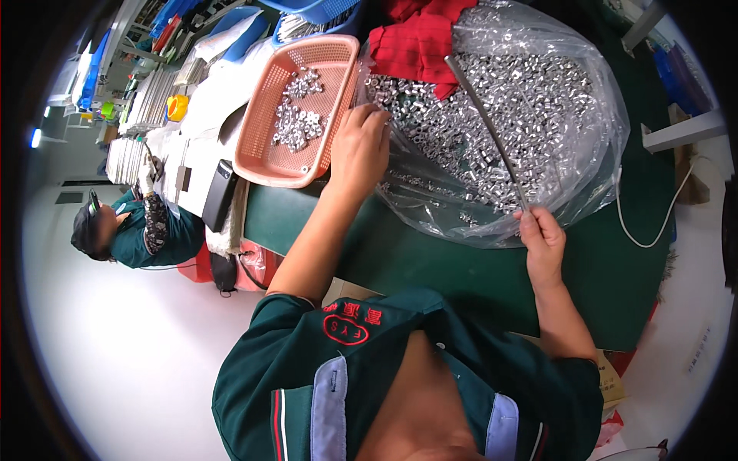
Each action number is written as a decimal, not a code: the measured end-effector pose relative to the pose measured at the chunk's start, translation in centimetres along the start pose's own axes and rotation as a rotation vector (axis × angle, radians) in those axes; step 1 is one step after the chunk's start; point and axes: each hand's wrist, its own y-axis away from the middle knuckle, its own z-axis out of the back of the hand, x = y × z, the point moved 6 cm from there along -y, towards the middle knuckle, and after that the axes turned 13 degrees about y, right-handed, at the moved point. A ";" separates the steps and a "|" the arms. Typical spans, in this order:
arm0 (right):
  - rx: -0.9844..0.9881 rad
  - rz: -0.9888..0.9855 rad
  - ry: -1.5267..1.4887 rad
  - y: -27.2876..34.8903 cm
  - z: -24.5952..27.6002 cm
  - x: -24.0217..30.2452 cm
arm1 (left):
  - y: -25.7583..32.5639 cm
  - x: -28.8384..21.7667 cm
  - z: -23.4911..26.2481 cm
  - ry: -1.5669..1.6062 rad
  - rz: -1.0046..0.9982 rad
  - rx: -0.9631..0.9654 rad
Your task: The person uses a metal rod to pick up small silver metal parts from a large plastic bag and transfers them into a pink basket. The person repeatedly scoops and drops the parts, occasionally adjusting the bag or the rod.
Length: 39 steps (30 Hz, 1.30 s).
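We cannot see the tips of the left hand's (360,150) fingers well: they curl down at the right rim of the salmon-coloured basket (334,77), next to the plastic bag (430,219), and we cannot tell whether they grip anything. The right hand (544,238) is clearer, its thumb and fingers clamped on the near end of the metal rod (488,119), though that end itself is covered by the grip. The rod slants away to the upper left over the bag, its far end near the red cloth (419,46). The cloth hides part of the heap of metal pieces (538,100) beneath it and runs off the top edge.

The clear bag lies spread on the green counter (607,269), filled with that heap of small, shiny cylinders. The mesh basket holds the same sort of small silvery parts (296,131) in two clusters, with one lone piece near its lower end.

We count one rod, one salmon-coloured basket, one bag and one cloth; the metal pieces are too many to number. Two blue containers (317,11) are cut off at the top, the lower holding thin silvery lengths. One co-worker (165,230) sits at the left.
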 end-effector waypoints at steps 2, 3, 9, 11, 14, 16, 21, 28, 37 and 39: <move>0.009 -0.008 0.037 0.0 0.1 0.1 | -1.7 1.6 -1.3 -0.074 0.093 0.063; -0.002 -0.008 0.036 -0.1 0.1 0.1 | -2.5 2.2 -2.0 -0.129 0.149 0.113; 0.004 -0.014 -0.055 -0.3 0.2 -0.3 | -4.0 4.0 -4.7 -0.196 0.257 0.206; -0.001 -0.020 -0.085 -0.3 0.1 -0.1 | -4.3 3.7 -5.3 -0.142 0.222 0.193; -0.010 -0.019 -0.066 -0.3 0.3 -0.6 | -5.7 3.5 -5.2 -0.081 0.261 0.104; -0.019 -0.006 -0.064 -0.2 0.2 -0.4 | -7.5 3.3 -4.5 -0.036 0.333 -0.030; -0.004 0.011 -0.040 -0.5 -0.1 -0.1 | -11.0 4.5 -6.9 -0.207 0.379 0.079; -0.011 0.023 0.030 -0.4 0.1 -0.5 | -15.0 3.1 -3.9 -0.156 0.322 -0.162; -0.002 0.004 0.062 -0.2 0.3 0.4 | -14.2 2.8 -8.5 -0.256 0.485 0.309; 0.001 0.011 0.051 -0.3 0.2 0.2 | -14.4 3.3 -8.3 -0.243 0.498 0.276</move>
